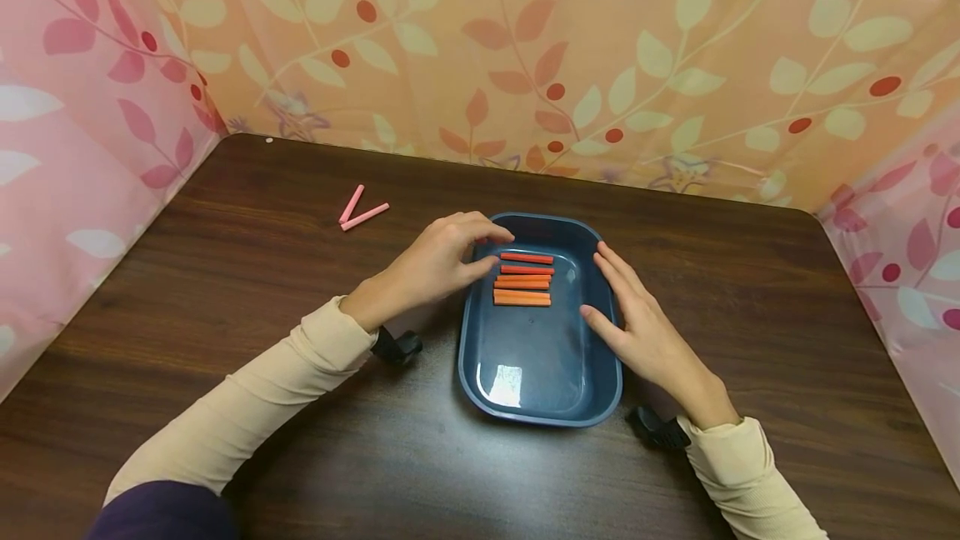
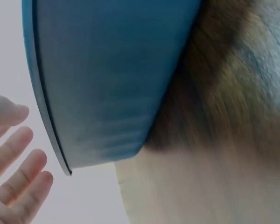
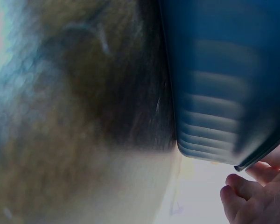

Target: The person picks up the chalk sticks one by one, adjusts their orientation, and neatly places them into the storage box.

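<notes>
A dark blue plastic tray point(image 1: 540, 422) with raised walls stands on the table. Inside it, toward the far end, two red chalk-like sticks point(image 1: 527, 258) lie crosswise, with several orange sticks point(image 1: 522, 298) just nearer. My left hand point(image 1: 442, 257) hovers at the tray's upper left rim, its fingers and thumb spread apart and nothing between them; the left wrist view shows its fingers point(image 2: 23, 179) beside the rim. At the right rim is my right hand point(image 1: 648, 327), fingers extended along the wall and thumb reaching over the inside. Whether it touches the rim I cannot tell.
Two pink sticks point(image 1: 365, 217) lie in a V on the dark wooden table point(image 1: 262, 257), left of the tray. A tiny white bit point(image 1: 269, 140) sits near the far edge. Patterned curtains point(image 1: 570, 57) hang behind and on both sides.
</notes>
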Demonstrator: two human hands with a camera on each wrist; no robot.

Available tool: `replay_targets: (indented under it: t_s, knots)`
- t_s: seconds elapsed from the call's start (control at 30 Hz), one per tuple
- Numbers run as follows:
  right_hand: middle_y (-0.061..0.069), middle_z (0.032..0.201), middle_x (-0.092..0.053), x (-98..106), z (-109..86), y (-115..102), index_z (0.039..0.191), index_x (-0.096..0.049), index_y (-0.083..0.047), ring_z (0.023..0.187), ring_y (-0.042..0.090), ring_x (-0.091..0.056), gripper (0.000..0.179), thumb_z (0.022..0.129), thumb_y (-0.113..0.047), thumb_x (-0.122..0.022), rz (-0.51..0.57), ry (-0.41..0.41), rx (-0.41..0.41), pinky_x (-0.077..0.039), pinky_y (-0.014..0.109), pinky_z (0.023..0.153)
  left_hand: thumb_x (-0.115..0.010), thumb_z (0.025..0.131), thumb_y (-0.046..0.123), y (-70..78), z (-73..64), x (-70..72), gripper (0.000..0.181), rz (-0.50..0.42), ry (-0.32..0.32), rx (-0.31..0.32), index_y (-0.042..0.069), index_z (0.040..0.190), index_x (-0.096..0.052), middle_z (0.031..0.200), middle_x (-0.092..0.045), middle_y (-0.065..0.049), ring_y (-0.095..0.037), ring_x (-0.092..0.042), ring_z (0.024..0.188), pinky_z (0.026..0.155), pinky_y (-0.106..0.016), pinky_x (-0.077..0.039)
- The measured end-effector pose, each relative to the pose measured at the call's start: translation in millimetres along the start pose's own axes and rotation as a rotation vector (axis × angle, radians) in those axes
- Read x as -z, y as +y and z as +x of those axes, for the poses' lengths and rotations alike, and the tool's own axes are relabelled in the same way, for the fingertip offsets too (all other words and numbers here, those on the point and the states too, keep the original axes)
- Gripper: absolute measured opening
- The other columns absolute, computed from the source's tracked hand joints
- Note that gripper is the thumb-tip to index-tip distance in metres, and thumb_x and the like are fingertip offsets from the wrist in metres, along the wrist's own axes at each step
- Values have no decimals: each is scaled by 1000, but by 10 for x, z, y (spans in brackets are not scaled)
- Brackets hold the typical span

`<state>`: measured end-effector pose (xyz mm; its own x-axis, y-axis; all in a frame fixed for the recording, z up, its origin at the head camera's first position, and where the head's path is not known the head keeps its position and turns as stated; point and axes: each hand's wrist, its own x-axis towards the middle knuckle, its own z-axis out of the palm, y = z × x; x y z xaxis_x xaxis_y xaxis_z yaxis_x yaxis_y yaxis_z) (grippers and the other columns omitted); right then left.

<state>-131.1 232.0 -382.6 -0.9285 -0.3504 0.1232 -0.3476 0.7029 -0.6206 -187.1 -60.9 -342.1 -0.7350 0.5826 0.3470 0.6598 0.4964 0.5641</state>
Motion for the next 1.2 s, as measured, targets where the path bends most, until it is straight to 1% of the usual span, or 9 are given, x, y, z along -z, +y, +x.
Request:
replay_targets:
  t_s: [0.1, 0.23, 0.33, 0.53, 0.63, 0.97, 1.2]
  knots:
    - [7, 167, -14, 6, -5, -4, 157, -23, -3, 150, 37, -23, 76, 96, -24, -64, 3, -3, 2, -27, 66, 112, -73, 87, 4, -20, -22, 36, 32, 12, 10, 8, 5, 118, -70, 109, -70, -11, -26, -60, 91, 76, -32, -49]
    - [7, 167, -14, 8, -9, -7, 157, -23, -3, 150, 37, -22, 76, 96, -24, -64, 4, -5, 0, -27, 66, 112, -73, 87, 3, -60, -51, 82, 32, 18, 15, 22, 4, 119, -70, 111, -70, -13, -27, -65, 96, 84, -37, -54]
    - [7, 167, -13, 7, -8, -8, 157, -23, -3, 151, 37, -22, 77, 96, -24, -64, 5, -7, -4, -27, 66, 112, -73, 86, 3, -96, -72, 116, 33, 27, 23, 29, 3, 119, -69, 112, -70, -13, -27, -66, 100, 89, -40, -55]
    - [7, 168, -13, 4, -5, -7, 157, -23, -3, 151, 37, -22, 77, 96, -25, -64, 8, -9, -4, -26, 67, 112, -74, 85, 1, -177, -116, 191, 32, 51, 67, 17, 2, 117, -69, 110, -70, -14, -30, -65, 100, 89, -41, -54]
    - [7, 168, -13, 6, -5, -5, 157, -23, -3, 151, 37, -22, 77, 96, -25, -64, 8, -7, -4, -26, 67, 113, -73, 84, 1, -221, -135, 213, 32, 63, 79, 13, 1, 116, -69, 109, -70, -15, -30, -65, 99, 88, -42, -53]
    - [6, 168, -12, 6, -3, -17, 157, -22, -5, 151, 36, -21, 77, 96, -24, -64, 6, -14, -10, -26, 66, 113, -74, 84, 3, -336, -190, 260, 35, 96, 88, 42, 3, 118, -68, 111, -70, -13, -29, -64, 101, 91, -43, -51]
    - [7, 167, -13, 10, -2, -29, 157, -22, -5, 152, 35, -20, 75, 97, -25, -62, 6, -20, -11, -25, 66, 114, -73, 85, 2, -440, -244, 289, 36, 91, 85, 82, 1, 120, -67, 113, -69, -17, -33, -64, 103, 90, -45, -51]
